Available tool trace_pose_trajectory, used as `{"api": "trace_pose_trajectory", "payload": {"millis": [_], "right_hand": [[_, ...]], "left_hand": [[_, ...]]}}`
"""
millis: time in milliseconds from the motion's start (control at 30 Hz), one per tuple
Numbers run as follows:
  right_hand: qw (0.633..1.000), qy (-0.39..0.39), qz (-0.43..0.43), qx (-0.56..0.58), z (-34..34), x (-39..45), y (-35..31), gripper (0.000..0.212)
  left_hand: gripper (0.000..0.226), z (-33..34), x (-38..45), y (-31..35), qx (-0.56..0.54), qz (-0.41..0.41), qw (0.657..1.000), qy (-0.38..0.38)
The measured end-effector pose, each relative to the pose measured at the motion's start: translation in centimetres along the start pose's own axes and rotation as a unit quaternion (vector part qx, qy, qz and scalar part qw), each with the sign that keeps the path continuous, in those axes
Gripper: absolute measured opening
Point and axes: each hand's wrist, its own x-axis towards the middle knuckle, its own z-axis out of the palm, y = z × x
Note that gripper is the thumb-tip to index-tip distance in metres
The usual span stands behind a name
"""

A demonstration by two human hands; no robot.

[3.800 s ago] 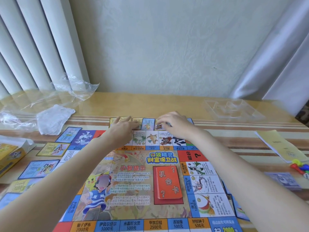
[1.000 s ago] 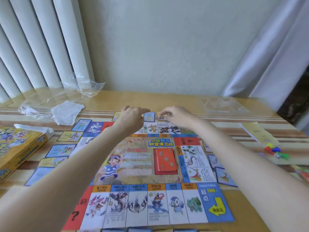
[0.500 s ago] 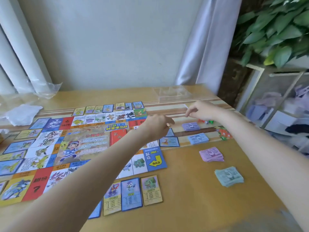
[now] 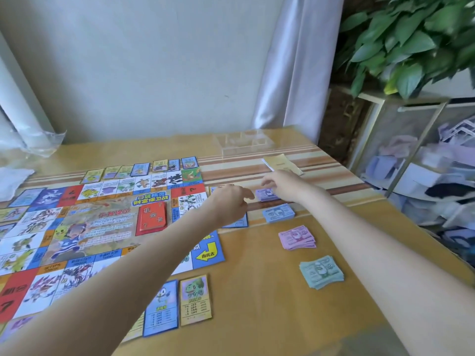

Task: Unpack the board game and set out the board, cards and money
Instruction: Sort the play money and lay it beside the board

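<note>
Your game board lies flat on the left part of the wooden table. It is bright, with red, blue and white squares round the edge and cartoon creatures on them. 1 red deck of cards sits in the middle of it. Small picture cards line its far edge, and 2 more, 1 blue card and 1 yellow card, lie by the near edge.

You have 4 piles of paper money to the right of the board: 1 purple pile, 1 blue pile, 1 pink pile and 1 green pile.

Your right hand reaches out just over the purple pile, fingers loose and holding nothing that shows. Your left hand hangs over the board's right edge with fingers curled; you cannot tell if it holds anything.

1 yellow booklet and 1 clear plastic tray lie further back.
</note>
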Motion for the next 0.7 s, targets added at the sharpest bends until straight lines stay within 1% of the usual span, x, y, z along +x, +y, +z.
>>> {"api": "trace_pose_trajectory", "payload": {"millis": [100,200,300,467,533,567,600,633,667,700], "right_hand": [[0.998,-0.059,-0.013,-0.027,0.1,0.5,-0.4,0.046],[0.996,-0.085,-0.014,-0.035,0.0,0.9,-0.3,0.045],[0.994,-0.105,-0.004,-0.042,-0.3,1.4,-0.4,0.038],[0.991,-0.117,0.004,-0.064,-0.7,1.4,-0.8,0.032],[0.992,-0.103,-0.009,-0.072,-1.0,1.2,-0.9,0.022],[0.995,-0.080,-0.011,-0.063,-1.2,1.0,-1.1,0.019],[0.998,-0.040,-0.009,-0.037,-1.5,1.0,-1.3,0.022],[1.000,0.008,-0.005,0.015,-1.8,1.1,-1.7,0.022],[0.993,0.051,-0.001,0.106,-2.2,1.3,-2.2,0.017],[0.972,0.074,0.000,0.223,-2.6,1.2,-3.1,0.016]], "left_hand": [[0.044,0.2,0.0,-0.6,-0.005,-0.006,1.000,0.002],[0.044,0.2,0.0,-1.0,-0.012,-0.007,1.000,0.006],[0.043,0.1,-0.4,-1.1,-0.015,-0.008,1.000,0.005],[0.043,0.1,-0.6,-1.7,-0.021,-0.017,1.000,0.014],[0.044,0.2,-0.6,-1.8,-0.047,-0.021,0.998,0.023],[0.044,0.1,-0.6,-1.8,-0.079,-0.028,0.996,0.036],[0.044,0.0,-0.5,-1.8,-0.128,-0.041,0.989,0.056],[0.043,-0.2,-0.4,-1.7,-0.204,-0.067,0.973,0.082],[0.041,-0.5,-0.3,-1.7,-0.311,-0.104,0.939,0.103],[0.039,-1.0,-0.3,-1.5,-0.438,-0.143,0.881,0.111]]}}
